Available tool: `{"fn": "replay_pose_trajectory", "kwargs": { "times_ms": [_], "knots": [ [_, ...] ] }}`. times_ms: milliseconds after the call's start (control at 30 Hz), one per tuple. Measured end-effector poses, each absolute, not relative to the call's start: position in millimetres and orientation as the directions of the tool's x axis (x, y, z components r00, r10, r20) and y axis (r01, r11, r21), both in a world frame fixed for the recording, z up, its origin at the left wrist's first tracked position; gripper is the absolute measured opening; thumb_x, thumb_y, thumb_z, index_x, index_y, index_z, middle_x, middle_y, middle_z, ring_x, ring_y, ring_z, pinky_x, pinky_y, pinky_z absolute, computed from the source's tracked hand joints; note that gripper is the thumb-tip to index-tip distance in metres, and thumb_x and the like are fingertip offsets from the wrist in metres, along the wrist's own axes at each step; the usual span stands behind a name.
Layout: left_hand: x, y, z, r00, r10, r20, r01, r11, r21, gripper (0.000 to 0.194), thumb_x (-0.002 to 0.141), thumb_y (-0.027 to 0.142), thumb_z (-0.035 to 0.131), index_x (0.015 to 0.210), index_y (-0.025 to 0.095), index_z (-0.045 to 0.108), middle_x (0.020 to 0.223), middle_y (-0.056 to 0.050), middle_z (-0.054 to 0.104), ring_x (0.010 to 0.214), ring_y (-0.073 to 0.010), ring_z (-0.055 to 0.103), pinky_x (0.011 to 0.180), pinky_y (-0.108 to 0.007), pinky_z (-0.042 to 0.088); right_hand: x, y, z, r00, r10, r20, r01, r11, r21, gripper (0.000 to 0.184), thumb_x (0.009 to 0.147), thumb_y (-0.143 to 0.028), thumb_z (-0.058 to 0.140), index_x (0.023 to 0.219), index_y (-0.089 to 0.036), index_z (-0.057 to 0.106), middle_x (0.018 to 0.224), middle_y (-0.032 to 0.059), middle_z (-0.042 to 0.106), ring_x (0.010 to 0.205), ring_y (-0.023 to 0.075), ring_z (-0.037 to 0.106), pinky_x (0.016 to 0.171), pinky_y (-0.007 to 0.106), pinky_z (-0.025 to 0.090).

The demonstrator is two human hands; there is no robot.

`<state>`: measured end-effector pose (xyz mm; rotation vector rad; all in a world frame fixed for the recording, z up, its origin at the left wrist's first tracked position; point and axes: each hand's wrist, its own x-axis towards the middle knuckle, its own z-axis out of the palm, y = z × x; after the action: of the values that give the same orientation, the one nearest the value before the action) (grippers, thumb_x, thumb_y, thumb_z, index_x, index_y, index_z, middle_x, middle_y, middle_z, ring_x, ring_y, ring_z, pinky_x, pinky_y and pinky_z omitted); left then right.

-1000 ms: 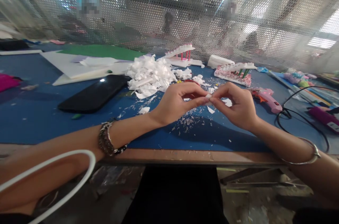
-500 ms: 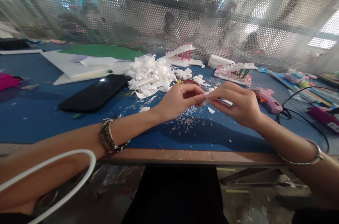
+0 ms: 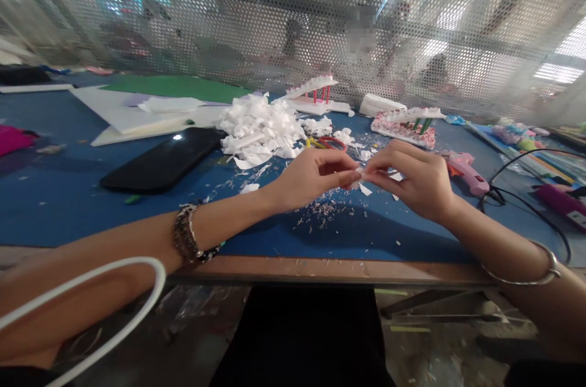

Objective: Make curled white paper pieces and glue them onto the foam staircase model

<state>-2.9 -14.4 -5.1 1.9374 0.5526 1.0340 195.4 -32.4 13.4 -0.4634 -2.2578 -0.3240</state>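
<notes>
My left hand [image 3: 315, 174] and my right hand [image 3: 411, 178] meet fingertip to fingertip above the blue table. Between them they pinch a small white piece of paper [image 3: 359, 172], mostly covered by the fingers. Behind my left hand lies a big heap of white paper strips [image 3: 262, 127]. Scissors with red and yellow handles [image 3: 332, 143] rest just beyond my fingers. Tiny pinkish-white scraps [image 3: 321, 211] are scattered on the table beneath the hands.
A black phone [image 3: 162, 161] lies left of the heap, near white and green sheets [image 3: 178, 88]. Two small white models on coloured posts, one with red posts [image 3: 315, 94], one with green [image 3: 407, 124], stand behind. A pink glue gun [image 3: 467, 172] and black cable [image 3: 556, 229] lie right.
Both hands keep their pinch on the white paper. The fingertips have shifted slightly, with my left hand a little to the right and more of the scissors showing.
</notes>
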Motion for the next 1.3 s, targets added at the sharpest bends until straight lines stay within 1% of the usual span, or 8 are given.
{"fn": "replay_pose_trajectory", "kwargs": {
  "times_ms": [200,300,467,700,833,1000,1133,1300],
  "knots": [
    [-3.2,-15.7,-6.9,0.536,0.603,0.592,0.042,-0.719,0.694,0.017,0.080,0.030,0.062,0.083,0.014,0.069,0.073,-0.003,0.068,0.065,-0.0090,0.060,0.059,-0.019,0.049,194.2,-30.6,11.4,-0.554,0.418,0.720,0.428,0.885,-0.184,0.011,0.082,-0.023,0.064,0.076,-0.016,0.058,0.069,-0.0018,0.060,0.060,0.0050,0.054,0.055,0.016,0.044],
    [-1.5,-16.7,-9.6,0.504,0.585,0.635,-0.005,-0.734,0.679,0.019,0.081,0.031,0.061,0.087,0.015,0.070,0.078,-0.005,0.068,0.069,-0.0101,0.061,0.061,-0.020,0.050,191.0,-31.3,9.5,-0.489,0.469,0.736,0.409,0.868,-0.281,0.015,0.081,-0.024,0.065,0.072,-0.016,0.056,0.065,-0.0021,0.059,0.058,0.0054,0.053,0.054,0.017,0.044],
    [-0.4,-19.5,-10.4,0.462,0.582,0.669,0.011,-0.758,0.652,0.020,0.077,0.033,0.066,0.088,0.017,0.071,0.084,-0.004,0.067,0.074,-0.0107,0.061,0.065,-0.021,0.050,186.7,-35.2,7.3,-0.431,0.395,0.812,0.399,0.890,-0.221,0.014,0.079,-0.020,0.066,0.069,-0.016,0.058,0.062,-0.0028,0.058,0.057,0.0056,0.052,0.053,0.018,0.042],
    [-1.8,-19.2,-3.8,0.441,0.617,0.652,0.061,-0.745,0.664,0.020,0.080,0.033,0.062,0.085,0.016,0.071,0.083,-0.005,0.068,0.076,-0.0117,0.061,0.069,-0.022,0.049,189.4,-37.6,11.7,-0.443,0.404,0.801,0.448,0.873,-0.193,0.007,0.083,-0.020,0.062,0.077,-0.018,0.065,0.072,0.0001,0.067,0.063,0.0084,0.059,0.059,0.022,0.046],
    [-2.4,-19.1,-1.4,0.457,0.645,0.613,0.001,-0.689,0.724,0.018,0.080,0.031,0.062,0.082,0.016,0.070,0.079,-0.004,0.067,0.073,-0.0103,0.060,0.069,-0.022,0.049,188.5,-38.7,12.6,-0.406,0.462,0.789,0.438,0.856,-0.275,0.007,0.081,-0.021,0.063,0.076,-0.017,0.064,0.070,-0.0003,0.067,0.061,0.0080,0.059,0.057,0.021,0.047],
    [-4.3,-16.4,-1.5,0.453,0.707,0.542,-0.052,-0.586,0.808,0.017,0.073,0.032,0.069,0.077,0.015,0.069,0.075,-0.002,0.067,0.068,-0.0096,0.060,0.065,-0.021,0.050,186.1,-40.9,11.2,-0.410,0.519,0.750,0.298,0.854,-0.427,0.007,0.079,-0.020,0.066,0.075,-0.016,0.062,0.070,-0.0006,0.065,0.061,0.0070,0.059,0.056,0.019,0.048],
    [-5.3,-13.1,-4.4,0.451,0.694,0.561,-0.053,-0.607,0.793,0.017,0.072,0.031,0.071,0.076,0.015,0.068,0.074,-0.002,0.066,0.065,-0.0081,0.058,0.062,-0.020,0.049,185.0,-39.9,8.4,-0.439,0.544,0.715,0.238,0.838,-0.491,0.011,0.077,-0.021,0.068,0.075,-0.015,0.060,0.071,-0.0003,0.065,0.063,0.0066,0.059,0.058,0.019,0.050],
    [-4.5,-17.5,-3.2,0.446,0.633,0.632,-0.031,-0.695,0.718,0.013,0.076,0.028,0.066,0.078,0.016,0.068,0.079,-0.004,0.068,0.071,-0.0100,0.061,0.066,-0.021,0.050,184.1,-38.8,6.7,-0.433,0.525,0.733,0.228,0.850,-0.475,0.013,0.077,-0.023,0.069,0.074,-0.015,0.059,0.069,-0.0010,0.064,0.061,0.0061,0.058,0.056,0.019,0.049]
  ]
}}
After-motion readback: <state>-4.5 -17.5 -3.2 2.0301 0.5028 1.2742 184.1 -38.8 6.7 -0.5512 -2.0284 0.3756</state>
